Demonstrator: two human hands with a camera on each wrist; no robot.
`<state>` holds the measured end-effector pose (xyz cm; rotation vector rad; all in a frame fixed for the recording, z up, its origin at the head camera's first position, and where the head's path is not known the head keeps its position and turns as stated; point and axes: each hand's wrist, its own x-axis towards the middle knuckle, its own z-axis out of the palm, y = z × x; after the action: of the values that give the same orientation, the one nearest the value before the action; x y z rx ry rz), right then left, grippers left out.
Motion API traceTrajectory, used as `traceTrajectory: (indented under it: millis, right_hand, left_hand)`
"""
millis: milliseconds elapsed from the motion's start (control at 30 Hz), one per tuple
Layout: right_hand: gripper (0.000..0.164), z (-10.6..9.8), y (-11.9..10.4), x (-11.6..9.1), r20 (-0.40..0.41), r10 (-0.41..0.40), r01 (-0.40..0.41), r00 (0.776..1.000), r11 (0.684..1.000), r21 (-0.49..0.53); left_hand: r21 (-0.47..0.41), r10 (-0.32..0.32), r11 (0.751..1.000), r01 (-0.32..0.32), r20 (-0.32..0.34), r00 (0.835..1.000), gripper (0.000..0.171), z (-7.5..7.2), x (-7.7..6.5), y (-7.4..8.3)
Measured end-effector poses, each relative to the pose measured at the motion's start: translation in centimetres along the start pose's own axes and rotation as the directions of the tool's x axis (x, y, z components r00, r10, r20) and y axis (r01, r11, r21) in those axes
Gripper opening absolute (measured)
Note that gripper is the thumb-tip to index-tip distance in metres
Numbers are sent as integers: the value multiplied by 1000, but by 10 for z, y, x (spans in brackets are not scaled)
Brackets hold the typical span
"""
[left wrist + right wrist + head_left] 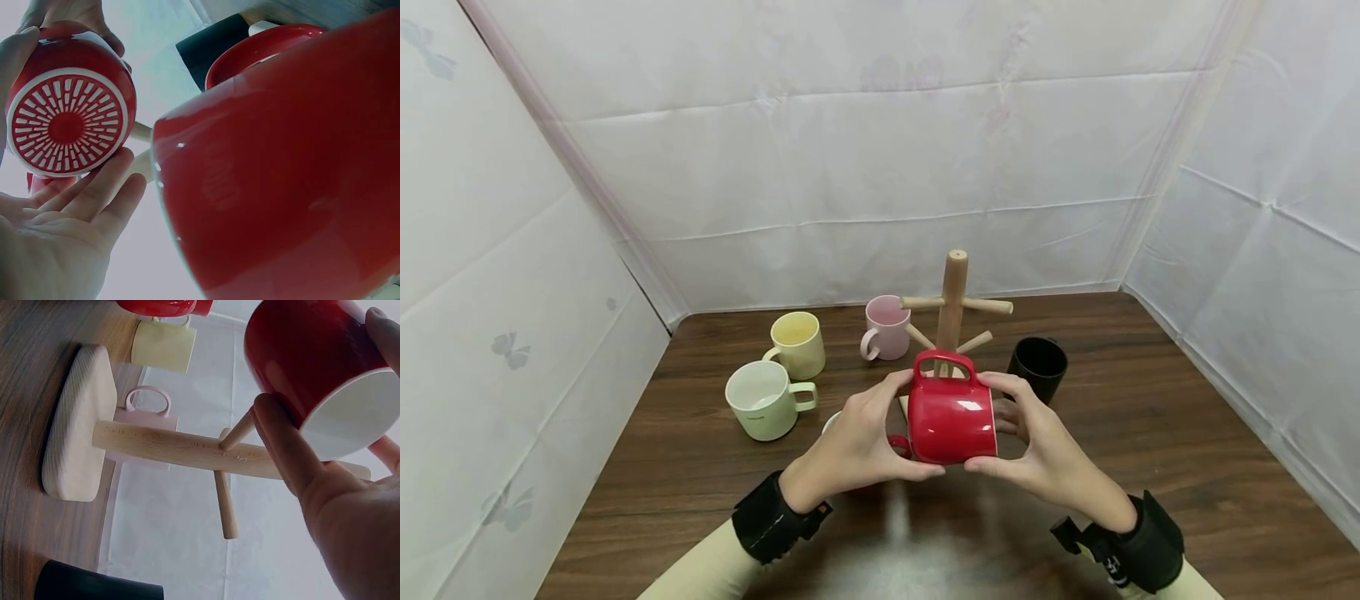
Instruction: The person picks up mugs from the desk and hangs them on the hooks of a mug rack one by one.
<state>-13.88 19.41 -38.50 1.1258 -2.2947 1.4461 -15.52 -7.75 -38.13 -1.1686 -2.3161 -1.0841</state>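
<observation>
A glossy red mug [951,421] lies sideways in the air between both hands, its handle on top. My left hand [865,433] holds it at the base end, thumb below and fingers above; the left wrist view shows the patterned underside. At the rim end, my right hand [1037,442] grips it with thumb and fingers, and the white inside shows in the right wrist view. Behind the mug stands a wooden mug tree [952,308] with bare pegs in sight. Another red mug [281,169] is close below my left hand, mostly hidden in the head view.
On the brown wooden table [662,500], a pale green mug [763,408] and a yellow mug [799,350] stand to the left. A pink mug [887,333] is left of the mug tree, a black mug [1037,367] right of it. White sheeting [850,167] encloses the back and sides.
</observation>
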Motion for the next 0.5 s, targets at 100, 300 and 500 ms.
traceTrajectory:
  millis: [100, 300, 500]
  right_hand:
    - [94, 0, 2, -1, -14, -4, 3, 1000, 998, -65]
    - [91, 0, 4, -2, -31, -9, 4, 999, 990, -138]
    - [88, 4, 5, -4, -32, 28, -31, 999, 993, -110]
  left_hand:
    - [6, -34, 999, 34, 17, 999, 98, 0, -1, 1]
    - [93, -95, 992, 90, 47, 994, 105, -2, -4, 4]
    - [155, -127, 981, 115, 64, 990, 116, 0, -7, 2]
